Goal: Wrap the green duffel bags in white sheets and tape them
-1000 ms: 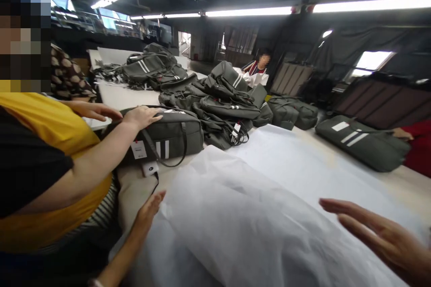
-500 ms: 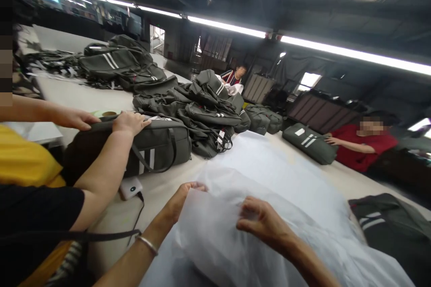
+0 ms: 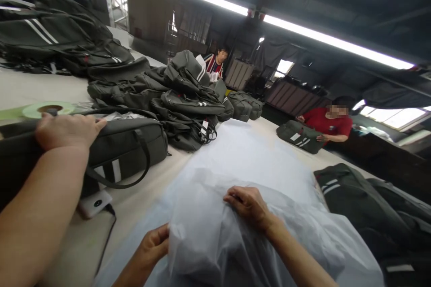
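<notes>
A crumpled sheet of white tissue paper [image 3: 215, 237] lies bunched on the table right in front of me. My left hand [image 3: 153, 247] grips its near left edge, fingers curled round the fold. My right hand [image 3: 247, 206] presses on top of the bundle with fingers bent, pinching the paper. A flat stack of white paper sheets [image 3: 256, 152] lies just beyond.
A co-worker's arm and hand [image 3: 67, 130] rest on a dark green striped bag [image 3: 124, 145] at left. A heap of the same bags [image 3: 168, 94] fills the table's middle. More bags [image 3: 353, 197] lie at right. A person in red [image 3: 325, 121] sits opposite. A small white device [image 3: 94, 204] with a cable lies at the near left.
My two hands went from open and apart to closed on the white paper, gathering it toward me. The view swung right and down; the co-worker's arm now fills the left edge.
</notes>
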Action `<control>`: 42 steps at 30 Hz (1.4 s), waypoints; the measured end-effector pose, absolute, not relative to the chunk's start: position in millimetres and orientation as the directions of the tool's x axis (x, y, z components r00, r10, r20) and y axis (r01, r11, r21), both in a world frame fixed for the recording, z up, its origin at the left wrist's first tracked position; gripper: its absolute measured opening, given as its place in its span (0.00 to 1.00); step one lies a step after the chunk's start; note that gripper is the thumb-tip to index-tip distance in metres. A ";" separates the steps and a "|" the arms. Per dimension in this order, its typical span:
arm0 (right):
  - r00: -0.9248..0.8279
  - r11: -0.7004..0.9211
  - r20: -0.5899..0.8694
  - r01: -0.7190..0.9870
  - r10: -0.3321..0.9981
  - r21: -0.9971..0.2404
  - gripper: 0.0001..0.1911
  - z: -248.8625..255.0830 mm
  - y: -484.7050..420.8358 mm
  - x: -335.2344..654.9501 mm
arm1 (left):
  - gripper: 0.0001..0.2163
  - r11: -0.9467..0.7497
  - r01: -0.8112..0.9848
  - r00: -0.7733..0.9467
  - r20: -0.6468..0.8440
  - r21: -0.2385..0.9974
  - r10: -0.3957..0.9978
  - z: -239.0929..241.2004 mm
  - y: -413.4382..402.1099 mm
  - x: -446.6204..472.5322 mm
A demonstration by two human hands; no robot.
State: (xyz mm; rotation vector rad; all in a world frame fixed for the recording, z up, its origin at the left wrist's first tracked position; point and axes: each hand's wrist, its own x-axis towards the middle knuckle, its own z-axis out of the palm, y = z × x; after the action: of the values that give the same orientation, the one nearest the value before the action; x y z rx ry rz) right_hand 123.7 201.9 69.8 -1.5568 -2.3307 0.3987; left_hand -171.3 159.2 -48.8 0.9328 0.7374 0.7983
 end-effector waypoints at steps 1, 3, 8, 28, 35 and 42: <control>-0.349 0.346 0.069 0.846 0.934 -0.405 0.13 70.0 203.9 122.0 | 0.20 0.343 -0.218 0.464 -0.212 0.914 0.860 -48.5 158.5 -176.0; -0.328 0.305 0.022 0.851 0.945 -0.427 0.11 72.1 207.1 118.7 | 0.21 0.246 -0.067 0.223 -0.226 0.967 0.948 -39.8 155.4 -183.6; -0.307 0.275 0.008 0.838 0.952 -0.472 0.10 71.9 212.5 119.3 | 0.25 -0.463 0.560 0.033 0.540 0.687 0.841 26.7 160.0 -158.7; -0.086 -0.125 -0.261 0.708 0.961 -0.695 0.12 114.5 176.0 231.8 | 0.03 -0.571 0.558 0.559 0.235 0.602 0.795 36.5 239.3 -55.6; -0.014 -0.110 -0.152 0.628 0.988 -0.771 0.13 71.7 169.3 236.0 | 0.06 -0.508 0.509 0.521 0.221 0.695 0.824 34.9 238.9 -58.9; -0.034 0.118 0.212 0.910 0.977 -0.398 0.08 61.4 164.8 234.9 | 0.09 -0.497 0.564 0.555 0.143 0.659 0.820 33.7 247.3 -56.6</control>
State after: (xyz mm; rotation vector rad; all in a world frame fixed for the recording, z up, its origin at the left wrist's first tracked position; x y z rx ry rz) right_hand 234.9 164.8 61.4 -1.8256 -1.9786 0.2117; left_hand -56.6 247.3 33.7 2.2361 1.1091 0.6053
